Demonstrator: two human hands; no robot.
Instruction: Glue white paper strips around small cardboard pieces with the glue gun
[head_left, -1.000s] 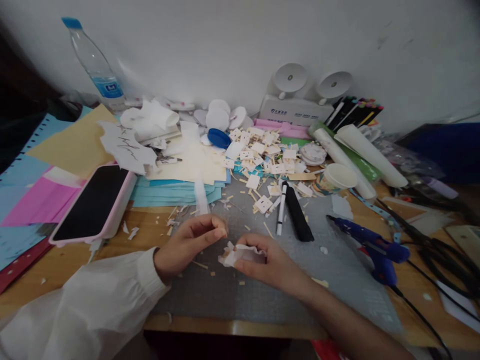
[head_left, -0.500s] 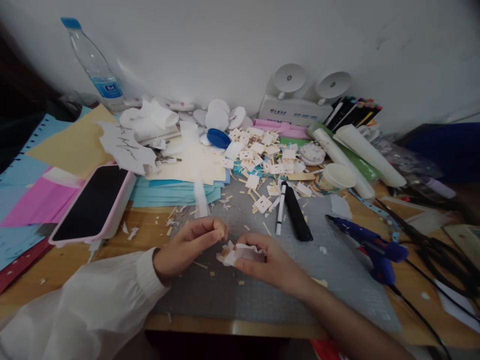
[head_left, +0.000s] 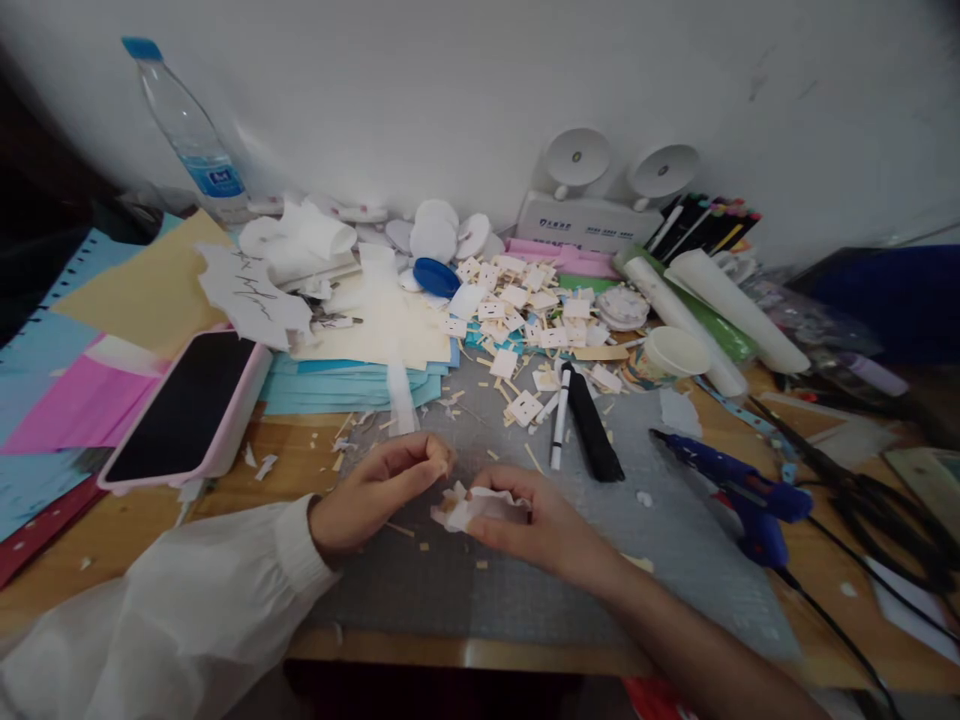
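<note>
In my right hand [head_left: 536,520] is a small crumpled white paper piece [head_left: 491,506], pinched between thumb and fingers, its ragged end pointing left. My left hand [head_left: 390,485] hovers just left of that end, thumb and fingertips pressed together; whatever lies between them is hidden or too small to name. Both hands are above a grey cutting mat [head_left: 555,595] strewn with tiny scraps. Beyond them lies a heap of small white paper squares [head_left: 525,407], some with drawn faces, mixed with thin pale strips. A white pen [head_left: 560,418] and a black marker-like stick [head_left: 595,425] rest nearby.
A blue glue gun [head_left: 731,475] and black scissors [head_left: 885,510] lie on the right. A phone in a pink case [head_left: 184,410] sits left, near coloured paper sheets [head_left: 120,290]. Behind are a water bottle [head_left: 187,130], a paper cup [head_left: 671,357] and a two-headed lamp [head_left: 592,215].
Almost nothing differs. Both hands hold their positions and the paper piece stays in my right hand; the view has shifted very slightly.
</note>
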